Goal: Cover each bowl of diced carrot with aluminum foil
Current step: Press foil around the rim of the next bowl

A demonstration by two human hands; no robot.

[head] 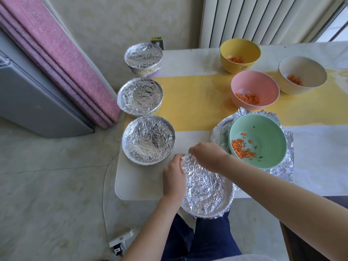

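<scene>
Head view: a white table (pixel 320 178) with a yellow runner stands against a papered wall, radiator behind. Three foil-covered bowls line its left edge, the nearest (pixel 148 140) fully crimped. I judge the fourth covering in hand: the foil-topped bowl (pixel 205 187) sits at the near edge, the left hand (pixel 174 178) cupped against its rim and the right hand (pixel 208 156) pinching the foil at the far rim. Next, I expect crimping around the remaining edge. The green bowl (pixel 263 140) rests uncovered on a foil sheet (pixel 282 172); yellow (pixel 240 55), pink (pixel 255 91) and cream (pixel 303 74) bowls wait. A small yellow wall label (pixel 157 38) is unreadable.
</scene>
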